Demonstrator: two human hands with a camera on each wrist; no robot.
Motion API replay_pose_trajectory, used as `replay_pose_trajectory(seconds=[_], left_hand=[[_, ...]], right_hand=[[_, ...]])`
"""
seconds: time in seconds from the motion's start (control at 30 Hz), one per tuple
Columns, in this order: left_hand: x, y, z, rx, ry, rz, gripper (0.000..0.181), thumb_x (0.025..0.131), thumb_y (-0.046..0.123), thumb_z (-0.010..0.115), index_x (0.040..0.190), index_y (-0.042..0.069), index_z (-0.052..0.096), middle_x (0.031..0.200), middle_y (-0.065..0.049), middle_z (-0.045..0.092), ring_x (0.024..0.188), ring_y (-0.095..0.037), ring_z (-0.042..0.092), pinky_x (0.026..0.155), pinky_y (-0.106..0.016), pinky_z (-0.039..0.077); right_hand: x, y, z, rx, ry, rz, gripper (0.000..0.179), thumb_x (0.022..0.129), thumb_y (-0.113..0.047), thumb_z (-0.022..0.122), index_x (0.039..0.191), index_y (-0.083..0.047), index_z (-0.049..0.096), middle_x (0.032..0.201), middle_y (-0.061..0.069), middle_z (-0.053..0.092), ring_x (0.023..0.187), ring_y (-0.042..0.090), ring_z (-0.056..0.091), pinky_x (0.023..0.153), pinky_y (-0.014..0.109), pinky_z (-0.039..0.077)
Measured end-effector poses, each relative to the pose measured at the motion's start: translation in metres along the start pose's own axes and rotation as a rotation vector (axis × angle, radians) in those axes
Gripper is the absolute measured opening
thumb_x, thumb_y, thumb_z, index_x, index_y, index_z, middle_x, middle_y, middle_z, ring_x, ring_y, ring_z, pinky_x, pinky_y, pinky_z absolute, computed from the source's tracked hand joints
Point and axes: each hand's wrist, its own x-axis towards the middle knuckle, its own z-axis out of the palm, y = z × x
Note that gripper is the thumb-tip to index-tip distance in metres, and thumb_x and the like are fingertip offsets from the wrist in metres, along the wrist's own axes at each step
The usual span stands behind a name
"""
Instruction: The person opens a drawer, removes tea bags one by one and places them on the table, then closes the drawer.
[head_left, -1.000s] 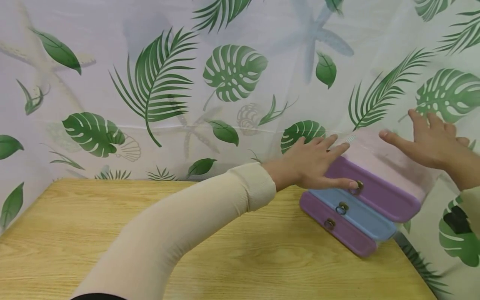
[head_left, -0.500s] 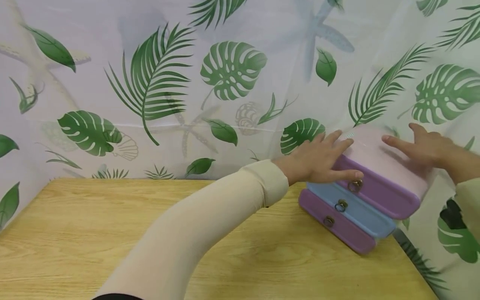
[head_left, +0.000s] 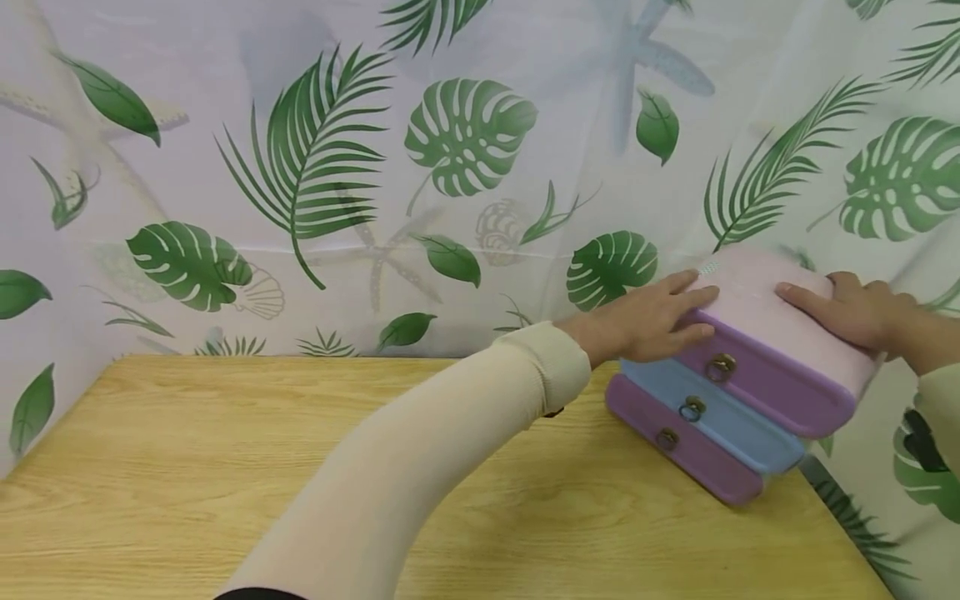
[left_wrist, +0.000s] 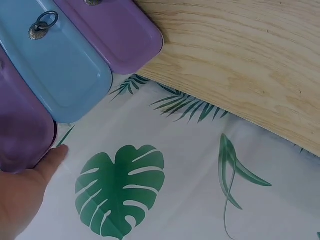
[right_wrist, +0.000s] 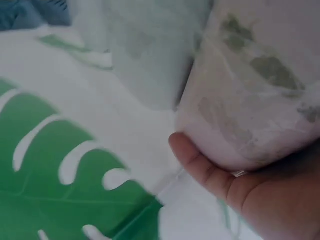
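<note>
A small three-drawer chest (head_left: 772, 308) stands at the right end of the table, turned at an angle. Its top is pale pink; the drawer fronts run purple, blue, purple, each with a bronze ring pull (head_left: 720, 367). My left hand (head_left: 651, 321) grips its upper left edge, fingertips on the top and thumb by the top drawer front. At the opposite side, my right hand (head_left: 862, 308) holds the right edge with the thumb on top, its other fingers partly hidden. In the right wrist view, one finger (right_wrist: 205, 170) lies along the chest's pink, leaf-patterned side (right_wrist: 250, 90).
The wood-grain table (head_left: 300, 467) extends left and in front of the chest. A white cloth backdrop (head_left: 480, 50) printed with green leaves hangs behind and on the right. The table's right edge (head_left: 847, 533) runs close by the chest.
My right hand has come down from above onto the chest's right edge. My left hand has shifted right to its left edge, thumb off the top ring pull. The chest stays in place.
</note>
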Motion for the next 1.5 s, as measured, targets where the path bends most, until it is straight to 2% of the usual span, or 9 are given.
replay_pose_trajectory(seconds=[0.07,0.1,0.3,0.47,0.77,0.97,1.1,1.3,1.5], left_hand=[[0.001,-0.001,0.001,-0.009,0.002,0.018,0.061,0.107,0.049,0.034,0.161,0.028,0.017,0.169,0.000,0.007,0.153,-0.011,0.016,0.121,-0.020,0.018],[0.001,-0.001,0.002,-0.006,0.013,0.027,0.060,0.107,0.048,0.035,0.160,0.027,0.018,0.169,-0.001,0.009,0.153,-0.011,0.016,0.120,-0.019,0.018],[0.000,-0.006,0.009,-0.033,0.070,0.053,0.058,0.106,0.043,0.042,0.159,0.025,0.026,0.168,-0.003,0.016,0.152,-0.014,0.022,0.120,-0.019,0.020],[-0.003,-0.007,0.012,-0.048,0.092,0.065,0.057,0.105,0.041,0.045,0.158,0.024,0.030,0.167,-0.004,0.018,0.151,-0.016,0.026,0.120,-0.020,0.022],[-0.007,-0.011,0.014,-0.063,0.116,0.059,0.056,0.105,0.041,0.046,0.157,0.026,0.032,0.167,-0.002,0.021,0.149,-0.017,0.030,0.119,-0.022,0.026],[-0.012,-0.017,0.016,-0.081,0.136,0.093,0.055,0.105,0.040,0.048,0.156,0.023,0.034,0.166,-0.005,0.022,0.148,-0.020,0.034,0.119,-0.023,0.027],[-0.018,-0.021,0.012,-0.087,0.147,0.113,0.055,0.105,0.038,0.049,0.155,0.021,0.036,0.165,-0.007,0.024,0.146,-0.021,0.037,0.118,-0.024,0.030],[-0.027,-0.022,0.010,-0.081,0.135,0.107,0.055,0.105,0.038,0.048,0.156,0.021,0.035,0.165,-0.008,0.024,0.147,-0.021,0.036,0.119,-0.025,0.029],[-0.037,-0.028,0.012,-0.068,0.146,0.101,0.056,0.105,0.040,0.046,0.156,0.021,0.034,0.166,-0.007,0.023,0.147,-0.021,0.036,0.119,-0.026,0.029]], right_hand=[[-0.003,0.001,0.002,-0.016,0.023,0.002,0.107,0.098,-0.069,0.017,0.140,0.029,0.008,0.121,0.059,0.026,0.108,0.073,0.033,0.086,0.075,0.032],[-0.005,0.001,0.002,-0.014,0.026,0.005,0.107,0.098,-0.069,0.017,0.140,0.028,0.008,0.121,0.059,0.025,0.109,0.074,0.031,0.087,0.076,0.030],[-0.016,-0.007,0.004,-0.010,0.031,0.036,0.107,0.096,-0.073,0.018,0.138,0.026,0.011,0.116,0.058,0.028,0.103,0.070,0.036,0.075,0.065,0.040],[-0.022,-0.011,0.006,-0.016,0.048,0.054,0.107,0.096,-0.074,0.019,0.135,0.026,0.014,0.114,0.057,0.031,0.100,0.067,0.039,0.073,0.062,0.041],[-0.020,-0.017,0.009,-0.025,0.091,0.066,0.107,0.096,-0.074,0.017,0.132,0.027,0.016,0.113,0.057,0.030,0.106,0.072,0.032,0.086,0.074,0.030],[-0.022,-0.025,0.009,-0.017,0.066,0.080,0.109,0.096,-0.075,0.016,0.131,0.028,0.012,0.113,0.059,0.028,0.108,0.075,0.027,0.088,0.077,0.029],[-0.025,-0.032,0.006,-0.039,0.049,0.074,0.109,0.095,-0.076,0.014,0.129,0.028,0.012,0.112,0.058,0.030,0.106,0.075,0.029,0.088,0.077,0.030],[-0.028,-0.040,0.003,-0.037,0.000,0.034,0.110,0.095,-0.076,0.013,0.131,0.028,0.011,0.114,0.058,0.030,0.107,0.075,0.029,0.089,0.077,0.028],[-0.024,-0.046,0.004,-0.037,0.004,-0.002,0.111,0.095,-0.075,0.015,0.136,0.028,0.011,0.121,0.058,0.027,0.110,0.076,0.027,0.091,0.077,0.024]])
